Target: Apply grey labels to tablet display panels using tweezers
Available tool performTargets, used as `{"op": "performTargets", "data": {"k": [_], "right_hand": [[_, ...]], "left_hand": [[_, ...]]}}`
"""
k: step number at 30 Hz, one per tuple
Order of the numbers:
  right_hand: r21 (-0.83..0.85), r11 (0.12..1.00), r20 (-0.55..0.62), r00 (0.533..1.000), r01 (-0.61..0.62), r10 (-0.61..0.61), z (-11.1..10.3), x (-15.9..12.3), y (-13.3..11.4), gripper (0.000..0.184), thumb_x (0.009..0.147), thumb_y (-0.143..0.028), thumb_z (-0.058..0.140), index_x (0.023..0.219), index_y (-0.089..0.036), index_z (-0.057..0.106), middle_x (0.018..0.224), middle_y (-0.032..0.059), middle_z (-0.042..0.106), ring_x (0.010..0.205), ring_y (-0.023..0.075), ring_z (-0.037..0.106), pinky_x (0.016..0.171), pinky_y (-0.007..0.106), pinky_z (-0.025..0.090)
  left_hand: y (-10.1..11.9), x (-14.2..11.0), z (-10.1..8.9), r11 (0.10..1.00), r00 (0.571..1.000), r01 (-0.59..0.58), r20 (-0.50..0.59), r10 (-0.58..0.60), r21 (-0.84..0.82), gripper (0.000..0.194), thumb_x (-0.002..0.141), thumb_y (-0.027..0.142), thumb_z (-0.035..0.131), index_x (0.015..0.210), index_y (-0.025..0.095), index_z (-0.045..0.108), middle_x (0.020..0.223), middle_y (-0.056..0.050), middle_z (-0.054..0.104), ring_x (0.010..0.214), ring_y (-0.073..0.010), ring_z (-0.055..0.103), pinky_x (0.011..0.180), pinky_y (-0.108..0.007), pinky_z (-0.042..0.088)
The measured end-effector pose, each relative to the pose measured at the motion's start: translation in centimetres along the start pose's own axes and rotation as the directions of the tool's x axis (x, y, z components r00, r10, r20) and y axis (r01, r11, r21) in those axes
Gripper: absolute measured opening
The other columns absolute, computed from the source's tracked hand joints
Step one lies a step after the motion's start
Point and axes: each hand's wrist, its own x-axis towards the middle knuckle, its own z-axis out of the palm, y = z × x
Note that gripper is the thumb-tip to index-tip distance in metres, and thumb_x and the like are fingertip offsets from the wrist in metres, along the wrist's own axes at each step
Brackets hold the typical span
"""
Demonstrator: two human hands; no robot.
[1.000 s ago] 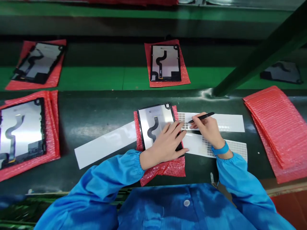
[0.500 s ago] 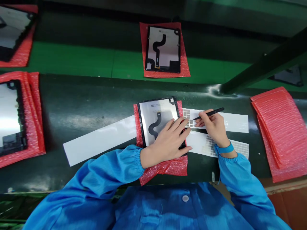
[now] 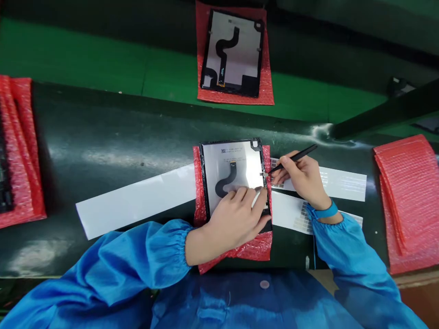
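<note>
A tablet screen panel (image 3: 220, 171) with a silvery back, black frame and curved black ribbon cable (image 3: 226, 179) lies on a red bubble-wrap bag (image 3: 254, 249). Across its lower right part rests my left hand (image 3: 236, 217), fingers bent and thumb apart, gripping nothing. My right hand (image 3: 302, 177) is closed around slim black tweezers (image 3: 298, 155). Their tip meets a small grey sticker (image 3: 264, 174) at the panel's right edge. Under my right hand is a white strip of stickers (image 3: 343, 183); a second sticker strip (image 3: 290, 212) lies just below it.
Left of the panel lies a blank white strip (image 3: 137, 201). Stacked red bubble-wrap bags (image 3: 408, 196) sit at the right, with more red wrap (image 3: 24, 146) at the far left. Another screen panel (image 3: 240, 59) lies on red wrap beyond. A dark post (image 3: 387, 109) stands at the back right.
My right hand's tweezers have moved left from the sticker strip to the panel's right edge, where a grey sticker now shows. My left hand has drawn back and its fingers have bent. The view has shifted.
</note>
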Motion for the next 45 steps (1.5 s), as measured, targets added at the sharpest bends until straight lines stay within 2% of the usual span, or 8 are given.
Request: {"op": "performTargets", "data": {"k": [6, 16, 24, 30, 35, 39, 42, 45], "right_hand": [[0.018, 1.000, 0.047, 0.999, -0.018, 0.017, 0.9, 0.8, -0.2, 0.050, 0.081, -0.069, 0.081, 0.081, -0.021, 0.066, 0.061, 0.0010, 0.076, 0.048, 0.0180, 0.074, 0.049, 0.027, 0.064], [0.027, 0.998, 0.089, 0.995, -0.048, 0.045, 0.8, 0.8, -0.1, 0.048, 0.082, -0.065, 0.082, 0.085, -0.020, 0.067, 0.064, 0.0022, 0.077, 0.051, 0.0185, 0.076, 0.049, 0.026, 0.064], [0.036, 0.998, 0.085, 0.995, -0.059, 0.055, 0.9, 0.8, -0.2, 0.046, 0.082, -0.063, 0.083, 0.085, -0.020, 0.067, 0.063, 0.0005, 0.076, 0.051, 0.0163, 0.075, 0.049, 0.023, 0.063], [0.046, 0.997, 0.066, 0.996, -0.055, 0.052, 0.9, 0.8, 0.2, 0.043, 0.082, -0.062, 0.083, 0.086, -0.021, 0.069, 0.065, 0.0008, 0.077, 0.053, 0.0174, 0.076, 0.050, 0.025, 0.064], [0.022, 1.000, -0.025, 0.999, 0.021, -0.021, 0.8, 0.4, -1.4, 0.053, 0.074, -0.074, 0.082, 0.079, -0.023, 0.068, 0.061, 0.0007, 0.075, 0.048, 0.0190, 0.073, 0.045, 0.029, 0.062], [-0.058, 0.990, -0.187, 0.972, 0.130, -0.138, -0.6, -2.3, -3.3, 0.051, 0.077, -0.074, 0.081, 0.081, -0.024, 0.070, 0.062, -0.0010, 0.074, 0.047, 0.0177, 0.071, 0.049, 0.031, 0.063], [-0.101, 0.981, -0.314, 0.930, 0.166, -0.189, -2.9, -5.6, -2.2, 0.039, 0.086, -0.062, 0.081, 0.085, -0.024, 0.070, 0.064, -0.0005, 0.075, 0.049, 0.0178, 0.072, 0.050, 0.031, 0.063], [-0.211, 0.970, -0.390, 0.900, 0.118, -0.194, -5.3, -8.9, 0.8, 0.028, 0.095, -0.049, 0.077, 0.090, -0.022, 0.072, 0.064, 0.0005, 0.076, 0.053, 0.0187, 0.074, 0.056, 0.031, 0.065]], "left_hand": [[-1.3, 1.1, -0.1, 0.998, 0.998, 0.026, 0.053, -0.029, 0.052, 0.057, 0.104, 0.048, 0.053, 0.141, 0.005, 0.059, 0.108, -0.020, 0.072, 0.092, -0.0319, 0.070, 0.070, -0.041, 0.058], [-1.5, 1.2, 0.2, 0.999, 0.998, 0.034, 0.055, -0.033, -0.012, 0.059, 0.103, 0.046, 0.055, 0.144, 0.003, 0.056, 0.109, -0.019, 0.071, 0.094, -0.0338, 0.070, 0.063, -0.043, 0.059], [-1.5, 1.4, 0.0, 0.998, 0.995, 0.059, 0.080, -0.057, -0.030, 0.063, 0.104, 0.048, 0.054, 0.151, 0.006, 0.051, 0.109, -0.019, 0.072, 0.095, -0.0334, 0.070, 0.062, -0.042, 0.058], [-1.5, 1.8, 0.2, 0.996, 0.991, 0.082, 0.107, -0.080, -0.018, 0.070, 0.103, 0.051, 0.054, 0.154, 0.004, 0.050, 0.113, -0.019, 0.072, 0.095, -0.0330, 0.071, 0.060, -0.041, 0.056], [-1.3, 1.9, 0.2, 0.995, 0.989, 0.098, 0.113, -0.095, -0.025, 0.071, 0.102, 0.052, 0.055, 0.154, 0.003, 0.049, 0.112, -0.019, 0.072, 0.094, -0.0332, 0.072, 0.060, -0.041, 0.055], [-1.4, 1.8, 0.3, 0.991, 0.989, 0.123, 0.088, -0.119, -0.044, 0.073, 0.102, 0.054, 0.054, 0.155, 0.003, 0.047, 0.113, -0.018, 0.073, 0.093, -0.0318, 0.073, 0.064, -0.040, 0.056], [-1.7, 1.9, 0.6, 0.990, 0.988, 0.134, 0.088, -0.130, -0.050, 0.076, 0.104, 0.056, 0.050, 0.157, 0.002, 0.045, 0.115, -0.019, 0.074, 0.092, -0.0307, 0.073, 0.063, -0.039, 0.055], [-1.6, 2.4, 0.4, 0.991, 0.987, 0.131, 0.092, -0.131, 0.003, 0.076, 0.104, 0.057, 0.048, 0.155, 0.001, 0.048, 0.110, -0.019, 0.074, 0.092, -0.0323, 0.073, 0.062, -0.039, 0.054]]}}
